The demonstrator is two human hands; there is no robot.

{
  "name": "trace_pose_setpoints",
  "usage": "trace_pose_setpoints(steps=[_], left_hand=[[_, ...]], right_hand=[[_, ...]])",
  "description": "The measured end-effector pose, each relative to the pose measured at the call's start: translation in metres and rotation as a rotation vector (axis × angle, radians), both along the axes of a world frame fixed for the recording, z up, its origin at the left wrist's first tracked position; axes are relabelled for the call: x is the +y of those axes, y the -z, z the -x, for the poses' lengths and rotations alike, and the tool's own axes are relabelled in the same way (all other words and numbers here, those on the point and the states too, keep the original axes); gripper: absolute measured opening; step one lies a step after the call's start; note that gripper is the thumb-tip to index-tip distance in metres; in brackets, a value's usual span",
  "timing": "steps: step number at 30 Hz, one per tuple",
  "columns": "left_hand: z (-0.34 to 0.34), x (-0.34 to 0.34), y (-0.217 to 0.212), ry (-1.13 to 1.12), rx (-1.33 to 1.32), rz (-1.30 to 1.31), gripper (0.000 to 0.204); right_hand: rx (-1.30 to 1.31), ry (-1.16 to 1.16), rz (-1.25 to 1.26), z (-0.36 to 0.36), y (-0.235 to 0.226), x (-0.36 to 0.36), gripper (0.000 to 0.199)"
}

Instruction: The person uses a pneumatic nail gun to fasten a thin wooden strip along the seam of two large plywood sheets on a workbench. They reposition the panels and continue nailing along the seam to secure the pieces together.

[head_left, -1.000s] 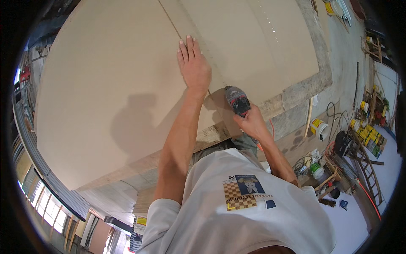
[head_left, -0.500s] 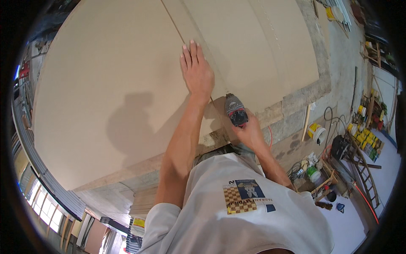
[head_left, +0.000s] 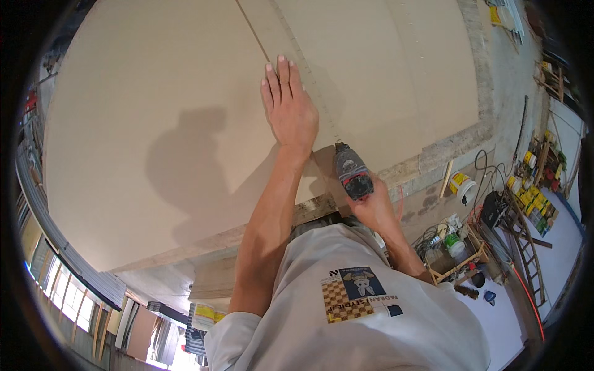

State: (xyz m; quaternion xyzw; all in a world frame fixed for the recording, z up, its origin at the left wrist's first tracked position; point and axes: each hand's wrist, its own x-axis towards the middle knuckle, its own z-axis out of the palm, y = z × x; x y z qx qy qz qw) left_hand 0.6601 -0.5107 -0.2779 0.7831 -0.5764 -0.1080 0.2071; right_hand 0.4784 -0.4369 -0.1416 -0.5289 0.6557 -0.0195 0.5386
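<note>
A large beige board spreads across the bench in front of me. My left hand lies flat on it, fingers stretched and close together, beside a dark straight seam. To its right, my right hand grips a black-and-red power drill, seen from above. The drill's nose points away from me, near the end of a dotted row of small marks. Whether its tip touches the board I cannot tell. A brown strip lies under and beside the drill.
A pale bench edge juts past the board at right. On the right floor stand a white-and-yellow bucket, a ladder, cables and a wooden crate. Long grey profiles are stacked at left. An orange cord hangs by my right wrist.
The drill and my right hand have shifted slightly right and nearer to me. The dotted row beside my left hand shows more clearly. My left hand stays flat on the board.
</note>
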Motion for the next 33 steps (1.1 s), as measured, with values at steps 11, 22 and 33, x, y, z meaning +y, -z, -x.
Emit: trace_pose_setpoints(steps=[11, 22, 33], left_hand=[[0.001, -0.003, -0.001, 0.009, -0.017, 0.022, 0.055], [0.008, -0.001, 0.000, 0.039, -0.107, 0.101, 0.062], [-0.027, 0.037, 0.008, 0.006, 0.012, 0.167, 0.059]], right_hand=[[-0.031, 0.300, -0.073, 0.074, -0.008, 0.051, 0.035], [-0.046, 0.566, 0.027, 0.159, -0.015, 0.088, 0.010], [-0.203, 0.690, -0.050, 0.190, -0.007, 0.117, 0.016]])
